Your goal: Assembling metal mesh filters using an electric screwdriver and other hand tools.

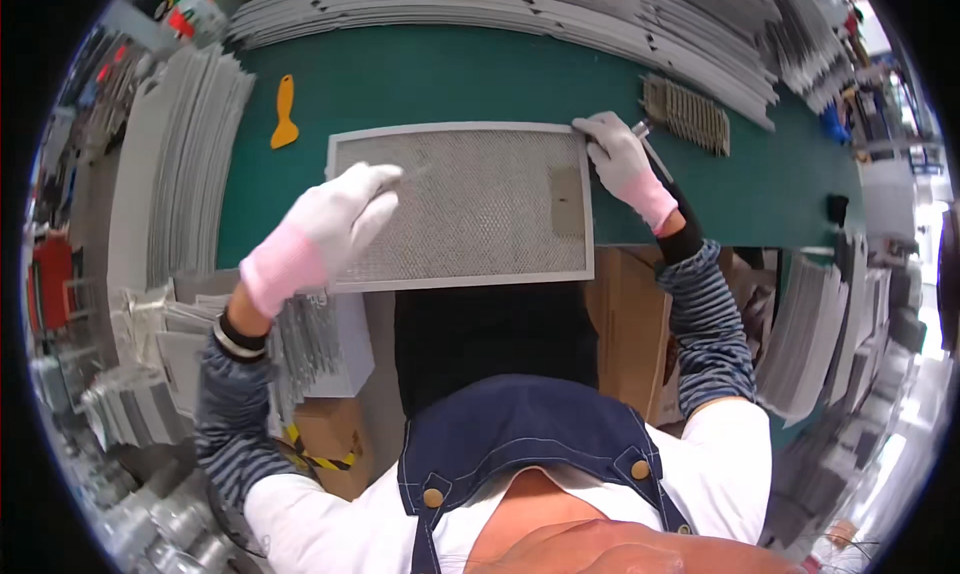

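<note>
What, if anything, is pinched by the left hand (pixel 338 214), curled over the mesh panel (pixel 475 214) across the table's (pixel 420 74) near edge, cannot be told, nor can the grip of the right hand (pixel 621 156), fingers bent at the panel's far right corner.

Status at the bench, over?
Left white-gloved hand over rectangular grey metal-mesh panel; right white-gloved hand at its far right corner; yellow flat scraper lying apart.

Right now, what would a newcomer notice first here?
The framed mesh panel, central, jutting past the near edge of the green table. Then the gloved left hand over the panel's left part and the gloved right hand at its far right corner. The yellow scraper lies left of it.
</note>
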The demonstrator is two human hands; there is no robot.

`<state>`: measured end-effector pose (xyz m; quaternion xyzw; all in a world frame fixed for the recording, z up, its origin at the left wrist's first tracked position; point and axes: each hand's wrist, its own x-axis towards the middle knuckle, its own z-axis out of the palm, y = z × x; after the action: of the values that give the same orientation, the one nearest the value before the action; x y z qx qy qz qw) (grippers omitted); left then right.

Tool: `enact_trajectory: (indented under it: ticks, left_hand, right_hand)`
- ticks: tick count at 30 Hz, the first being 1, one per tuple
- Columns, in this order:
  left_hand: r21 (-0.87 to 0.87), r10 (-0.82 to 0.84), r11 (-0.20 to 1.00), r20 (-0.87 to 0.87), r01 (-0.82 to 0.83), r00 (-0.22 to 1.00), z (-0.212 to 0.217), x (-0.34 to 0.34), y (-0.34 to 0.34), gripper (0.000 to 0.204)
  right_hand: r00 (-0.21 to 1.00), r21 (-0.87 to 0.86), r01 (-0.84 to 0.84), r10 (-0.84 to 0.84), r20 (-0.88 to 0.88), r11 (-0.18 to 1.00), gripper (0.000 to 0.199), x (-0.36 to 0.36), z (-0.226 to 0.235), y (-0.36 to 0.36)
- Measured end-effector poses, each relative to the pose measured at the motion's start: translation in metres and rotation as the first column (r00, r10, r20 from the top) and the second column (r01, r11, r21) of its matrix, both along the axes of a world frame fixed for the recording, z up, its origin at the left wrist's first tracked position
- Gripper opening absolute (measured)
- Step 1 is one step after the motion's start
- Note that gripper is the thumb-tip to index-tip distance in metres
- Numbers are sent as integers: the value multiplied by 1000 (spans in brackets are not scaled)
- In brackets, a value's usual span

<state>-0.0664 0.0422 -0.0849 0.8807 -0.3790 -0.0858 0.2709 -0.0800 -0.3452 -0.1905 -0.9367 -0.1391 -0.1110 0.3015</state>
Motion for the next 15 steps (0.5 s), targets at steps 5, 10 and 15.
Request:
enact_trajectory:
  ticks: [5, 10, 15]
  left_hand:
    - [-88, -2, 996, 246, 25, 969, -64, 26, -114, 28]
    - [-32, -35, 998, 385, 51, 922, -107, 35, -174, 33]
    - [-25, -73, 994, 529, 102, 846, -121, 39, -177, 35]
  right_hand:
    - [988, 35, 81, -76, -132, 996, 35, -5, -5, -13]
    - [985, -3, 49, -49, -165, 999, 44, -2, -3, -11]
    - [990, -94, 50, -61, -125, 994, 47, -1, -7, -10]
